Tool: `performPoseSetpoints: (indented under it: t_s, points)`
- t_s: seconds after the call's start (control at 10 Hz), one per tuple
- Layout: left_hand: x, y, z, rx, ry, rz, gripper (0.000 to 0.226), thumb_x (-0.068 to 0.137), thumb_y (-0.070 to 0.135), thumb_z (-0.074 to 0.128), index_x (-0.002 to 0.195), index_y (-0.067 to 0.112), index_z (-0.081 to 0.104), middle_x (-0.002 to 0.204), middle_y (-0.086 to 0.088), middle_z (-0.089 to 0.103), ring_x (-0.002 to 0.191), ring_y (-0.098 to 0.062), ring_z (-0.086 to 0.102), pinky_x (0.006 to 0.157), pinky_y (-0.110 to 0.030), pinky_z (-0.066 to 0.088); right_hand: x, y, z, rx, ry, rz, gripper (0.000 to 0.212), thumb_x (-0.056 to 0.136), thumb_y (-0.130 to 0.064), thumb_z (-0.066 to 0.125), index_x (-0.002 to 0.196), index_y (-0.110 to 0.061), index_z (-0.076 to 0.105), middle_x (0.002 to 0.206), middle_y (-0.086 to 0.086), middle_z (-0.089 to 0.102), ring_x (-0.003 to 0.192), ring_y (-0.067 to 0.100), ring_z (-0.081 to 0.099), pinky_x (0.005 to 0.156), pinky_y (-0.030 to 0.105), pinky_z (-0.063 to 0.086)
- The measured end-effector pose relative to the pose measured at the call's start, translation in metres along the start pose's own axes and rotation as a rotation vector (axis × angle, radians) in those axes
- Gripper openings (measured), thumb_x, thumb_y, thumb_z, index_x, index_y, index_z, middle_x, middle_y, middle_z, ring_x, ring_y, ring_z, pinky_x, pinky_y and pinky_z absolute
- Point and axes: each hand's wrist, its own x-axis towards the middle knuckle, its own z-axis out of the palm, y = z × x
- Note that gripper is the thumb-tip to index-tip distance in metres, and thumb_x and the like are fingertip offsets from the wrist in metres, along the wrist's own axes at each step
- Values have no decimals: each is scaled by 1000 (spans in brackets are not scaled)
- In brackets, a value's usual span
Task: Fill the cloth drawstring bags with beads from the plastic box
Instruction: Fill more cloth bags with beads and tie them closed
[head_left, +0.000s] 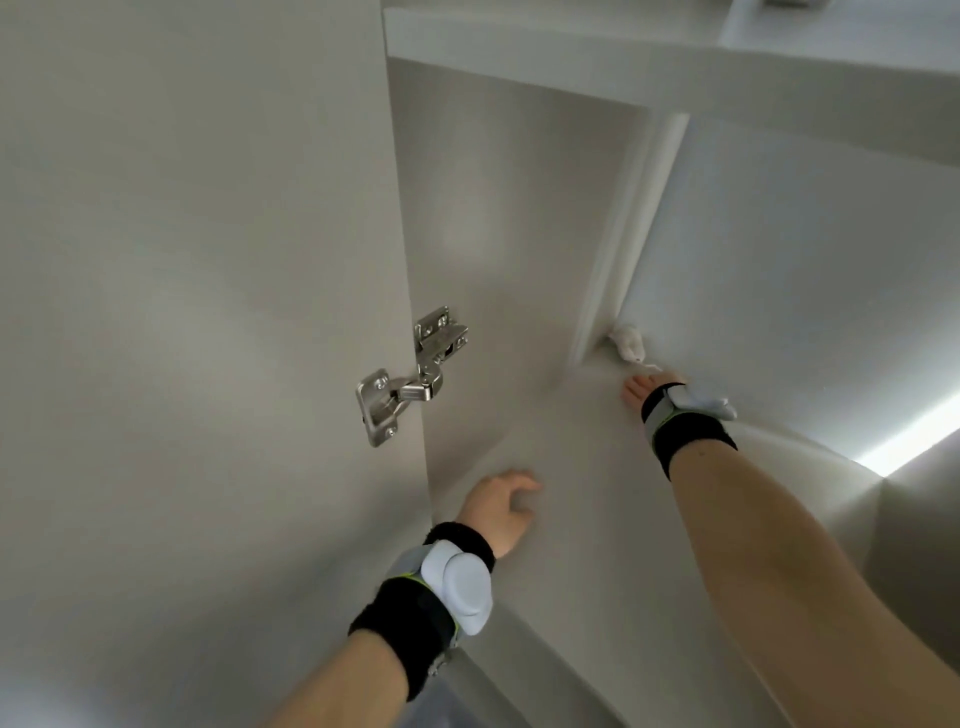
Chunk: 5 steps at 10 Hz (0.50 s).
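A small white cloth drawstring bag (626, 343) lies deep in the back corner of a white cabinet shelf (561, 467). My right hand (640, 391) reaches far in and sits just in front of the bag. The bag's thin string runs to the hand, but my wrist band hides the fingers, so a grip does not show. My left hand (501, 512) rests on the shelf near the front, beside the cabinet's left wall, with fingers loosely curled and nothing in them. Neither beads nor a plastic box are in view.
The open cabinet door (182, 312) stands at the left, held by a metal hinge (410, 376). A white back panel and a vertical divider (634, 223) close the shelf behind the bag. A bright light strip (909, 436) glows at the right.
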Motion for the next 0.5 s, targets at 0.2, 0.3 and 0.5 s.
performPoseSetpoints:
  t_s: [0.2, 0.3, 0.5]
  points:
    - [-10, 2, -4, -49, -38, -33, 38, 86, -4, 49, 120, 8, 61, 131, -2, 54, 125, -17, 47, 93, -6, 26, -30, 5, -6, -137, 50, 25, 39, 103, -20, 21, 132, 0, 37, 143, 15, 38, 117, 35, 50, 62, 33, 58]
    - [-16, 10, -15, -143, -23, -29, 32, 84, -9, 47, 108, 6, 64, 116, -15, 64, 107, -26, 59, 97, -29, 44, -65, -3, 6, -223, -10, -3, 28, 101, -18, 34, 121, -4, 48, 106, 10, 59, 74, 20, 61, 44, 23, 51]
    - [-48, 35, -48, -188, -20, 120, 24, 85, -4, 54, 101, 8, 67, 99, -14, 67, 93, -24, 61, 82, -23, 44, -157, -26, 38, -384, -136, -258, 20, 93, -7, 46, 77, -11, 57, 70, 6, 56, 49, 15, 58, 55, 23, 42]
